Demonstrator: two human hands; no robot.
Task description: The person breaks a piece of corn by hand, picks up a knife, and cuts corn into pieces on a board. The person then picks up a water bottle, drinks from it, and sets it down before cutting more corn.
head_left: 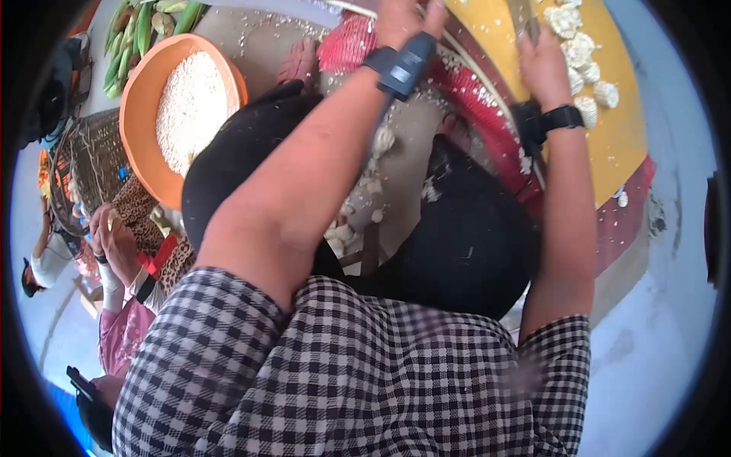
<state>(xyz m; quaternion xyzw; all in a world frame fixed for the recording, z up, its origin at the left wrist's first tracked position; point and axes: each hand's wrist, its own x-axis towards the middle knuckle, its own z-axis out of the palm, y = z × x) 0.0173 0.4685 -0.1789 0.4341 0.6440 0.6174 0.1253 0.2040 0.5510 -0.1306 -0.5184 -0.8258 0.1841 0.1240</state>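
Note:
My right hand (544, 67) is closed around what looks like a knife (522, 17), its blade reaching past the top edge of the view. Under it lies a round yellow surface (620, 141) with several pale, lumpy pieces (579, 50), which look like cut corn cobs. My left hand (403, 21) is at the top edge near the pink-red mesh sack (346, 46). Part of that hand is cut off, so whether it grips anything does not show. Both wrists wear dark bands.
An orange tub (137, 126) of white kernels (190, 107) stands at the left, with green corn ears (133, 38) behind it. Pale scraps (340, 232) litter the floor between my legs. Another person's hands (116, 236) are by a woven basket (95, 156).

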